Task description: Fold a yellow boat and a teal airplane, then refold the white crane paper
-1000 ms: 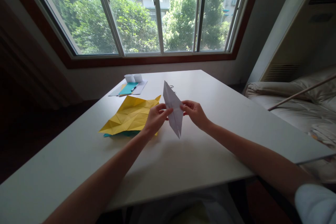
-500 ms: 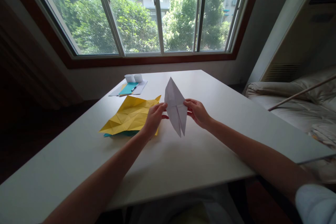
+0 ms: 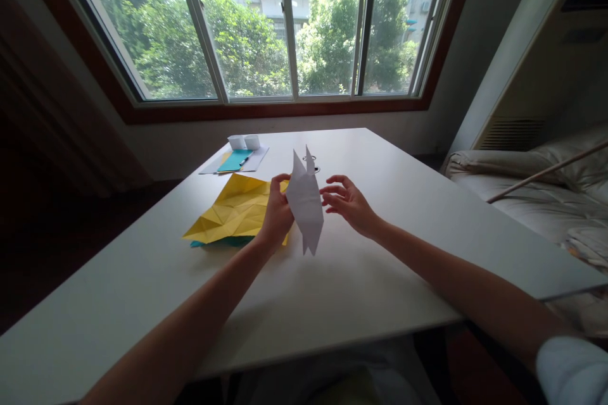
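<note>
My left hand (image 3: 277, 215) grips a folded white paper piece (image 3: 304, 202) and holds it upright above the white table (image 3: 361, 278). The piece is pointed, with two tips at the top and two at the bottom. Just right of the paper hovers my right hand (image 3: 346, 201), fingers spread and apart from the sheet. A creased yellow sheet (image 3: 232, 210) lies flat on the table left of my left hand, over a teal sheet whose edge shows beneath it.
At the table's far side lie a teal card on white papers (image 3: 235, 160) and a small folded white piece (image 3: 243, 141). A wide window is behind the table. A bed with pale bedding (image 3: 532, 183) stands to the right.
My right hand has let go of the white paper and opened. My left hand has turned the piece, which now shows two tips at the top.
</note>
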{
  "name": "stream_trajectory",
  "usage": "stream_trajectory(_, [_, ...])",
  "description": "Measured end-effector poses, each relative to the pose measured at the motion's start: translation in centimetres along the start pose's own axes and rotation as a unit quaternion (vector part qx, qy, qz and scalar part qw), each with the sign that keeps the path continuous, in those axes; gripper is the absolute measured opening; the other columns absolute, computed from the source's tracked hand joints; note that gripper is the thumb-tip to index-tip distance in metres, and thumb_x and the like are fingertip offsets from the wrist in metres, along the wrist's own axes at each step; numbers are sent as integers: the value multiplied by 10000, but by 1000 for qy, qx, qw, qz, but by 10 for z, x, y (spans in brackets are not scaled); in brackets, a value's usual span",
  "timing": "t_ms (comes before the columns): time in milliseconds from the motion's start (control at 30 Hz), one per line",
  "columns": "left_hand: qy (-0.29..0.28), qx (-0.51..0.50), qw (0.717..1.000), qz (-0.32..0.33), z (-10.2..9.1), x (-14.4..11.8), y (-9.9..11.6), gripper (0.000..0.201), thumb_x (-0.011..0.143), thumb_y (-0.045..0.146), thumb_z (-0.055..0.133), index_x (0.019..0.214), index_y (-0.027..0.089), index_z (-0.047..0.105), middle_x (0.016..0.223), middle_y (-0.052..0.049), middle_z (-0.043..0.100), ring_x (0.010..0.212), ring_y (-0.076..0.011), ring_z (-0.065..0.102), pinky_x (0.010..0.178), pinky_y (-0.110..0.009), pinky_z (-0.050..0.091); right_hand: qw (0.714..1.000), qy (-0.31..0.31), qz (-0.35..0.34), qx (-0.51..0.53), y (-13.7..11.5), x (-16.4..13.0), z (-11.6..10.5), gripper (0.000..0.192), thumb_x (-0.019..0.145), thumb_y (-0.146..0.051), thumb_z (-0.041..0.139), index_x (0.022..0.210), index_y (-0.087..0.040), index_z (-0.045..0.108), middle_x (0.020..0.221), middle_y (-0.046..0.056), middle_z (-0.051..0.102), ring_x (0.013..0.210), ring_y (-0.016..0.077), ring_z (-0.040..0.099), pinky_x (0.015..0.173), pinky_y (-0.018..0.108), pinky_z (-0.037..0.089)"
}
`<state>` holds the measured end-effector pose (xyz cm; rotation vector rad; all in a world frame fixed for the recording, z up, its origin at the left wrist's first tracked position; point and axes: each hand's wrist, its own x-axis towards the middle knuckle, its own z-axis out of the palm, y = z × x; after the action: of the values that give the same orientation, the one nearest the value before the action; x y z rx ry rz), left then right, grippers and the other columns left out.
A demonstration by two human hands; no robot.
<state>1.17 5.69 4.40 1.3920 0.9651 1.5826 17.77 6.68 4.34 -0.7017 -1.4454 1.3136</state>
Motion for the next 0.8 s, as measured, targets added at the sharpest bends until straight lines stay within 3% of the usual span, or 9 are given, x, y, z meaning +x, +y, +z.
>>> stream_trajectory(133, [-33, 38, 998, 24, 1, 1, 2, 332, 591, 240, 711, 885, 178, 569, 796, -4, 649, 705, -153, 591, 592, -233, 461, 999, -34, 13, 11, -1, -2, 2, 306, 714, -400, 651, 920, -211, 527, 828, -5, 606, 691, 108, 581, 624, 264, 483])
stream_trajectory(200, [-65, 33, 997, -2, 2, 3, 3, 257, 639, 305, 679, 835, 154, 609, 776, -17, 648, 705, -162, 585, 590, -242, 453, 1000, -23, 14, -6, -2, -2, 4, 306, 695, -395, 668, 896, -199, 547, 851, 5, 612, 708, 111, 580, 628, 265, 479])
stream_trajectory(333, [-91, -9, 991, -94, 5, 2, 2, 468, 774, 557, 463, 832, 128, 642, 676, -41, 629, 630, -173, 569, 495, -244, 395, 999, 14, 26, -33, -1, -2, 4, 301, 662, -366, 692, 866, -183, 566, 905, 21, 616, 725, 116, 580, 641, 276, 472])
stream_trajectory(400, [-102, -11, 989, -105, 6, 1, 2, 558, 775, 629, 416, 837, 124, 645, 653, -45, 617, 615, -177, 564, 495, -251, 387, 999, 23, 31, -35, 0, -1, 4, 305, 649, -348, 698, 872, -182, 572, 903, 23, 619, 723, 122, 580, 645, 287, 469])
stream_trajectory(500, [-99, 35, 992, -67, 7, -1, 1, 499, 758, 606, 492, 777, 129, 640, 658, -35, 597, 617, -165, 541, 539, -260, 396, 999, 20, 30, -27, 2, 0, 4, 327, 634, -324, 703, 907, -191, 584, 914, 25, 618, 746, 140, 581, 658, 306, 474])
stream_trajectory(667, [-33, 173, 981, 86, 6, 2, -1, 374, 814, 460, 493, 651, 149, 621, 791, -47, 572, 751, -167, 523, 672, -273, 408, 1000, 11, 20, -12, 6, 2, 1, 367, 623, -326, 716, 945, -203, 590, 929, 30, 619, 761, 159, 591, 649, 320, 485])
stream_trajectory(800, [-4, 245, 963, 117, 5, 1, 1, 361, 856, 377, 440, 596, 155, 556, 708, -25, 522, 657, -139, 483, 596, -259, 376, 999, 22, 19, -38, 5, 2, 0, 394, 609, -370, 729, 939, -194, 604, 929, 31, 634, 706, 141, 586, 598, 291, 468])
